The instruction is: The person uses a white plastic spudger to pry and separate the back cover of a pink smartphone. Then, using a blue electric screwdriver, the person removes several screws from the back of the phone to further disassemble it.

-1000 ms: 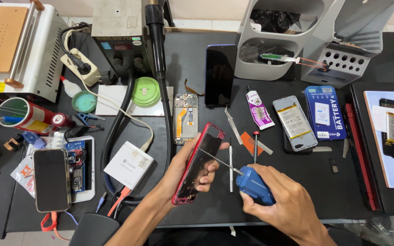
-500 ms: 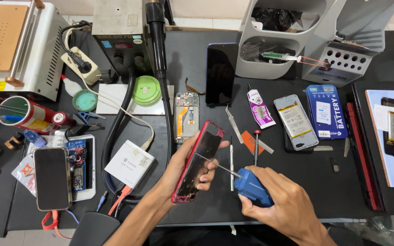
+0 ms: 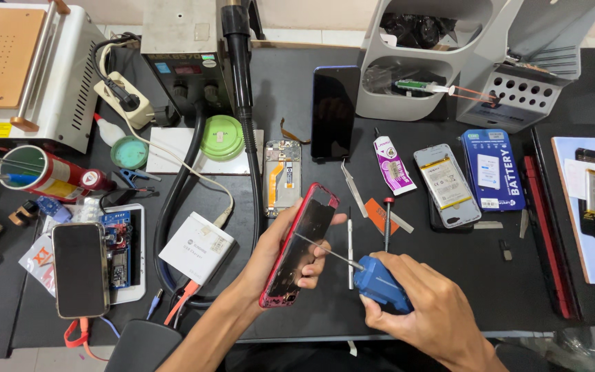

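Black desk (image 3: 449, 289) spread under everything, crowded with repair gear. Taking the red frame (image 3: 299, 244) as my landmark: far to its left lay a dark phone (image 3: 80, 269) face up, and nearer on that side a white box (image 3: 196, 248). My left hand (image 3: 280, 251) was wrapped around the frame, thumb on its inner face, holding it tilted above the desk. Just behind it sat a bare board (image 3: 282, 178), with a black screen (image 3: 334, 114) beyond. Right of the frame my right hand (image 3: 425, 310) gripped a blue screwdriver (image 3: 380, 289) tightly, its thin shaft reaching into the frame's inside. Further right lay a battery (image 3: 447, 184) and a blue battery box (image 3: 492, 170).
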